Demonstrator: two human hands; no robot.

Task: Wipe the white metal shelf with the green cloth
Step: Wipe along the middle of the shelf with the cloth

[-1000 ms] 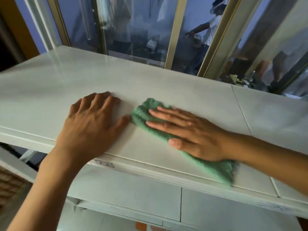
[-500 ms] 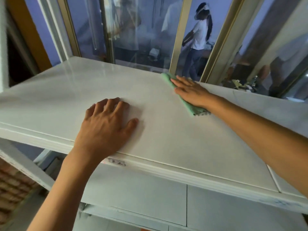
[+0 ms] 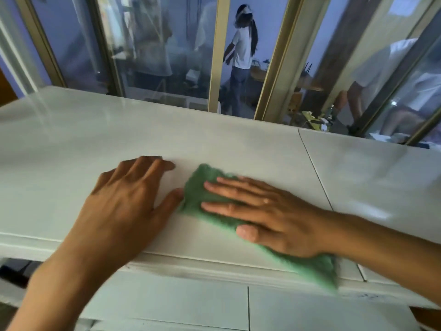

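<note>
Two hands flat on shelf (image 3: pixel 214 139): left hand (image 3: pixel 124 204) splayed bare, right hand (image 3: pixel 269 218) pressing green cloth (image 3: pixel 198 189).

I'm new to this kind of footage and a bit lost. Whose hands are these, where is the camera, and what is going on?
There is no machine here: a person wears a camera on the head, looking down at their own hands. The left hand lies flat and empty on the white metal shelf. The right hand presses a green cloth flat against the shelf top, near its front edge, to wipe it. Nothing else lies on the shelf. Behind is a window with reflections in the glass.
</note>
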